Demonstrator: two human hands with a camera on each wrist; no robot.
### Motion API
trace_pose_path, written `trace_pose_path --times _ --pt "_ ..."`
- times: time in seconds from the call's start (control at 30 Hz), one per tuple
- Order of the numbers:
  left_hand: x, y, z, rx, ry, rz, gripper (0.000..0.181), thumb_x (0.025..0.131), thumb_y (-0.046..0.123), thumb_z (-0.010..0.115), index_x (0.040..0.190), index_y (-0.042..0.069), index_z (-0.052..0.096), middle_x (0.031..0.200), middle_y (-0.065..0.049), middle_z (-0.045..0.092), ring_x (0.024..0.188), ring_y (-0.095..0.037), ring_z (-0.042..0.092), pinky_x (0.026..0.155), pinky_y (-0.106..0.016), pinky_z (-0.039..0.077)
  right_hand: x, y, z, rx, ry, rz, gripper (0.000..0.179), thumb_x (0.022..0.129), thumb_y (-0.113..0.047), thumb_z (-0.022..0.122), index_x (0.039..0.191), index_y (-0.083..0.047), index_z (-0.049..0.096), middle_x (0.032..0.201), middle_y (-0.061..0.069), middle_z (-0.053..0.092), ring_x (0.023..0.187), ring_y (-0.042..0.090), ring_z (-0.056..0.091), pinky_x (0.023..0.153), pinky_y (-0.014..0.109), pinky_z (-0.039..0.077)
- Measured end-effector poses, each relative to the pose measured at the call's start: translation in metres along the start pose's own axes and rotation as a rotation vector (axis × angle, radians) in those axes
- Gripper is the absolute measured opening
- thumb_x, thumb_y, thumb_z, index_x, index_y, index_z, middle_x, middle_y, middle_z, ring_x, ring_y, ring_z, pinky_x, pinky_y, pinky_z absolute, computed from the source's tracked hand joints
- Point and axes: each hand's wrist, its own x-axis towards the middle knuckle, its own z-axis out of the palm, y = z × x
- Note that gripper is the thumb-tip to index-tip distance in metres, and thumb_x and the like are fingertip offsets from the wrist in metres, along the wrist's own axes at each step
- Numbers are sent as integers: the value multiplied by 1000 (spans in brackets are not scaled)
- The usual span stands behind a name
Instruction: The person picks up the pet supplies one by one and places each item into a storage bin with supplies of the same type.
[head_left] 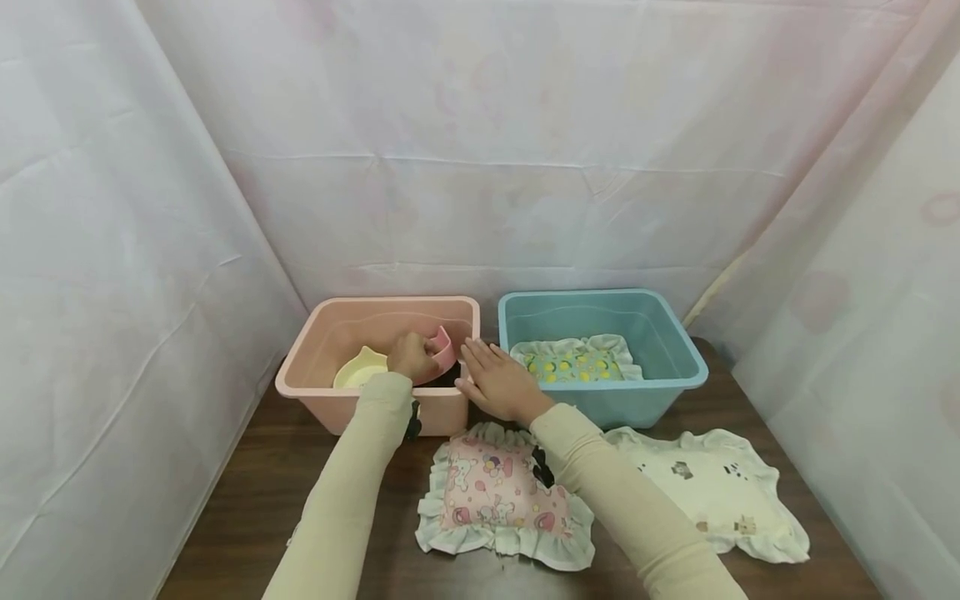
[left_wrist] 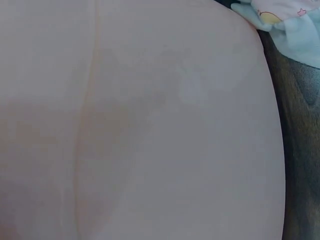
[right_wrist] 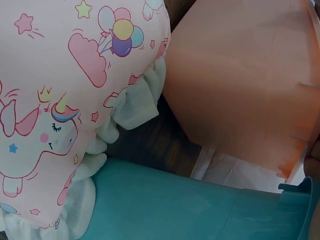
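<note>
My left hand (head_left: 412, 358) reaches into the pink bin (head_left: 390, 308) and grips a pink bowl-like piece (head_left: 445, 350) with a raised, pointed edge. Much of that piece is hidden behind the hand. Left of it in the same bin is a yellow bowl (head_left: 362, 367) with a pointed corner on its rim. My right hand (head_left: 501, 385), fingers straight, lies against the right rim of the pink bin. The left wrist view is filled by the pink bin's outer wall (left_wrist: 175, 125); neither hand's grip can be made out there.
Right of the pink bin stands a blue bin (head_left: 630, 398) holding a small lemon-print pillow (head_left: 573, 364). On the dark wooden table (head_left: 232, 500), a pink ruffled pillow (head_left: 498, 496) lies in front, with a cream ruffled pillow (head_left: 720, 492) farther right. Pale curtains surround the table.
</note>
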Motion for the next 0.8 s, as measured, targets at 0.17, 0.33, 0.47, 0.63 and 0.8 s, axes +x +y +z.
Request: trace_pose_path --times 0.17,0.33,0.47,0.63,0.8 --pt "2 5 0 14 -32 -28 22 68 16 79 90 18 79 91 0 73 84 -22 61 69 -41 49 0 4 0 -13 10 2 68 103 -51 21 152 -5 22 158 11 21 146 23 18 118 38 17" --pt "4 6 1 23 -48 -66 25 68 16 80 92 18 79 95 -1 73 87 -25 61 72 -42 48 -1 5 -1 -1 25 -5 69 102 -52 22 151 -4 25 158 11 22 145 23 19 117 38 18" --pt "5 6 3 11 -50 -80 29 68 13 80 97 16 78 102 -4 73 93 -29 62 78 -45 49 0 5 0 -4 26 -2 69 102 -52 21 152 -5 23 158 11 22 146 22 19 117 38 18" --pt "6 4 4 -44 -77 -82 29 66 10 81 95 11 78 98 -6 73 89 -27 61 78 -40 50 0 4 0 -5 20 -1 69 102 -52 21 152 -5 22 159 10 20 146 22 18 117 37 17" --pt "6 -1 5 -79 -85 -69 29 64 6 81 93 6 78 91 -8 73 78 -22 60 64 -30 51 0 1 -1 16 22 -19 68 102 -51 22 151 -4 24 158 12 22 145 23 19 117 39 18"
